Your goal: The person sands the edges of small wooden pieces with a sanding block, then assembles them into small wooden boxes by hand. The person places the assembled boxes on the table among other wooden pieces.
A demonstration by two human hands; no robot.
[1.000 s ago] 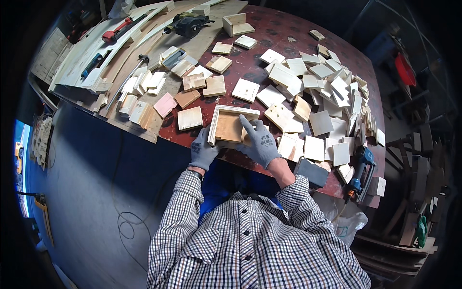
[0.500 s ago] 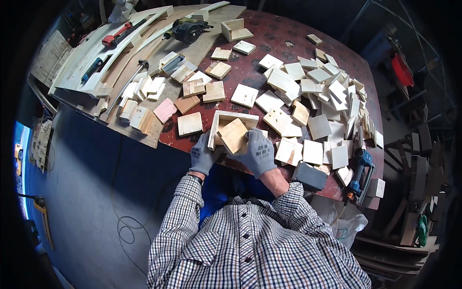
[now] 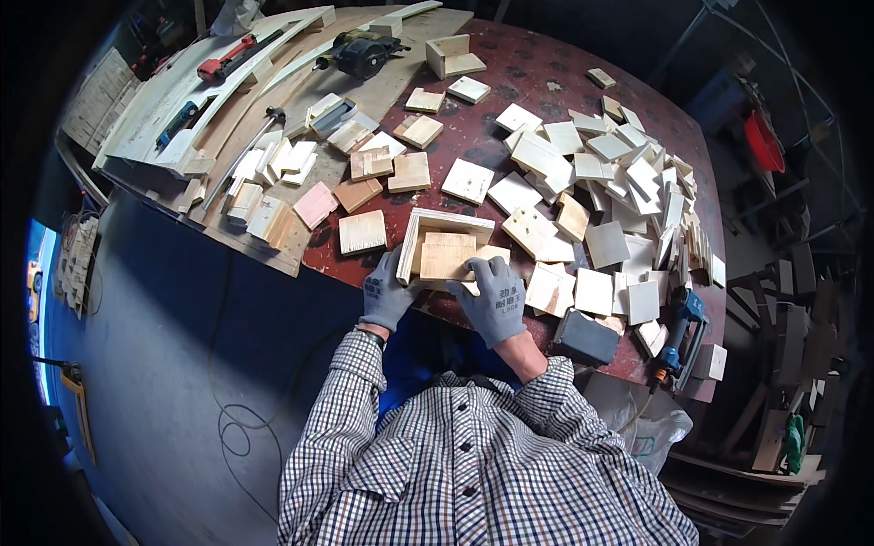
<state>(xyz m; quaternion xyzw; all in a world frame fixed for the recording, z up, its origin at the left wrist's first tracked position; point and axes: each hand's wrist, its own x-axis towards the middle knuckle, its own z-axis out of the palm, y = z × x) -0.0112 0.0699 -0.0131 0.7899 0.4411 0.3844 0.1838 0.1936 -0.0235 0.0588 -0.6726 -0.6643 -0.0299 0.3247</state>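
My gloved left hand [image 3: 387,293] is closed round the left side of an L-shaped wooden corner piece [image 3: 452,220] at the table's near edge. Inside its angle lies a small square wooden block [image 3: 447,257], its near edge roughly level. At the block's lower right corner my gloved right hand [image 3: 498,302] pinches it, index finger above and thumb below. Another pale wood piece [image 3: 494,253] shows partly behind the right fingers. The left fingertips are partly hidden by the corner piece.
Loose wooden blocks [image 3: 605,244] heap up on the red table [image 3: 510,73] to the right. A blue nail gun [image 3: 685,335] and a dark grey block [image 3: 585,336] lie at the near right. Further left are a circular saw [image 3: 360,55], hammer [image 3: 274,115] and red tool [image 3: 226,59].
The small block has turned from a slant to nearly square inside the corner piece. My right hand has shifted slightly right and down, its fingers now at the block's lower corner.
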